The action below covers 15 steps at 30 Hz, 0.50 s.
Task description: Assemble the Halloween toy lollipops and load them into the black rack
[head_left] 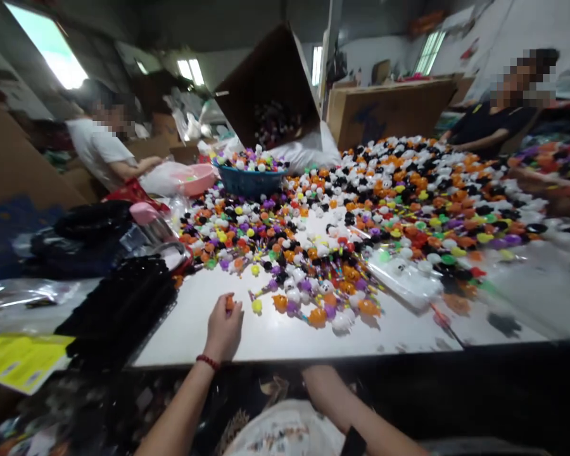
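Cartons (389,111) stand behind the cluttered table (275,339). Left hand (223,329) pinches an orange piece (229,303); right hand (320,380) sits low, fingers hidden.

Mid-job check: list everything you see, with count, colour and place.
Table: one, white, in front
Small pieces: too many to count, mixed colours, heaped on the table
Blue basin: one, blue, far side, heaped with pieces
Pink basin: one, pink, left of the blue one
Tilted carton: one, brown, open, behind the blue basin
Other cartons: at least two, brown, left edge and back right
Plastic bags: several, clear, left and right
Black bundles: uncounted, black, left
Yellow sheet: one, yellow, lower left
Windows: several, bright, background
Co-workers: at least two, white top left, dark top right
Orange piece: one, orange, left of centre
Bracelet: one, red, left wrist
Left grip: one, closed on the orange piece
Right forearm: one, near edge; right grip not visible
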{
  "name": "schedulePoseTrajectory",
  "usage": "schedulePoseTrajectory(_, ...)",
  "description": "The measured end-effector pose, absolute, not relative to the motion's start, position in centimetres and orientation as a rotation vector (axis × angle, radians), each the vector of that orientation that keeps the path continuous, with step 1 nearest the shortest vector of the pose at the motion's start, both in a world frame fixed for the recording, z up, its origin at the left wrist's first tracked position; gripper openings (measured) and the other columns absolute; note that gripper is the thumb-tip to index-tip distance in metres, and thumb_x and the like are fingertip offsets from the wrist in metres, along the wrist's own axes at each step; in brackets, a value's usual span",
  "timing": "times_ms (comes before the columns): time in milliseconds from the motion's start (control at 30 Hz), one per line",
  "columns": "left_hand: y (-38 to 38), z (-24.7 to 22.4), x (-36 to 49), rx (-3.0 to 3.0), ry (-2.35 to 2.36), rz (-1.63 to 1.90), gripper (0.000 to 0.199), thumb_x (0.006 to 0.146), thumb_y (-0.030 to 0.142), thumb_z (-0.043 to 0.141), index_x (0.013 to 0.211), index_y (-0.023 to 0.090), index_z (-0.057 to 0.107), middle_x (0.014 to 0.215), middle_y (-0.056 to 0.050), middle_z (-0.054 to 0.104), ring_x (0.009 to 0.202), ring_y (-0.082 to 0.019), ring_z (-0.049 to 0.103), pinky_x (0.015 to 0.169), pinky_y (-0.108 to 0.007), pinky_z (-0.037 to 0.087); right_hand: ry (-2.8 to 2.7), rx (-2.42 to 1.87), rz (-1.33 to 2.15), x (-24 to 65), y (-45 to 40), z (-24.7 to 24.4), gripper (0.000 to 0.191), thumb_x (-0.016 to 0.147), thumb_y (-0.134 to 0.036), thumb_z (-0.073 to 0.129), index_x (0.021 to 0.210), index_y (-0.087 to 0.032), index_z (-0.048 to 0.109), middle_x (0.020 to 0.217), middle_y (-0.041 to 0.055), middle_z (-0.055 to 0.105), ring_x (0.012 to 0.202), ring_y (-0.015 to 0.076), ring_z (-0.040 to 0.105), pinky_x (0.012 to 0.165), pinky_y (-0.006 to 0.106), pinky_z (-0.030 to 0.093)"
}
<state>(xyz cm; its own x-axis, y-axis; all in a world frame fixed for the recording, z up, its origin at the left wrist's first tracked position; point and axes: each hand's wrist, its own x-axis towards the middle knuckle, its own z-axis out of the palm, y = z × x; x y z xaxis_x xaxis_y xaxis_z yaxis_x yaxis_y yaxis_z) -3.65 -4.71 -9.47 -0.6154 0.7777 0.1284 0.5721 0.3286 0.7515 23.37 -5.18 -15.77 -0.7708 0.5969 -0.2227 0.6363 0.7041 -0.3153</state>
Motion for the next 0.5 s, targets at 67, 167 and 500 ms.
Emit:
schedulePoseTrajectory(67,-4.8,-9.5,-3.6,1.199,2.307,1.216,0.04,0.081,0.048,0.058,0.109,0.02,0.06,0.091,-0.005,0.065,0.083,-0.023,0.061,0.076,-0.034,0.047,2.78,1.075,-0.618,22.4,-5.1,-15.8,0.022,0.07,-0.009,0.061,0.084,-0.019,0.073,0.078,0.0132,0.072,0.076,0.0266,0.07,0.068,0.031,0.053)
schedulePoseTrajectory(167,-5.0,-9.3,-3.4,1.129,2.236,1.351,0.039,0.077,0.049,0.062,0.104,0.021,0.062,0.084,-0.003,0.065,0.078,-0.022,0.061,0.071,-0.033,0.048,2.708,1.162,-0.705,22.2,-5.2,-15.5,0.022,0.065,-0.014,0.066,0.085,-0.02,0.074,0.082,0.0149,0.073,0.078,0.0309,0.07,0.069,0.036,0.054)
schedulePoseTrajectory(500,-7.4,-8.9,-0.8,0.859,1.71,1.347,0.047,0.074,0.064,0.065,0.073,0.018,0.053,0.053,0.006,0.041,0.047,-0.008,0.039,0.046,-0.02,0.031,2.714,1.333,-1.849,26.2,-4.8,-9.5,0.034,0.087,-0.054,0.052,0.097,-0.027,0.07,0.09,0.0068,0.07,0.084,0.0258,0.066,0.073,0.032,0.054)
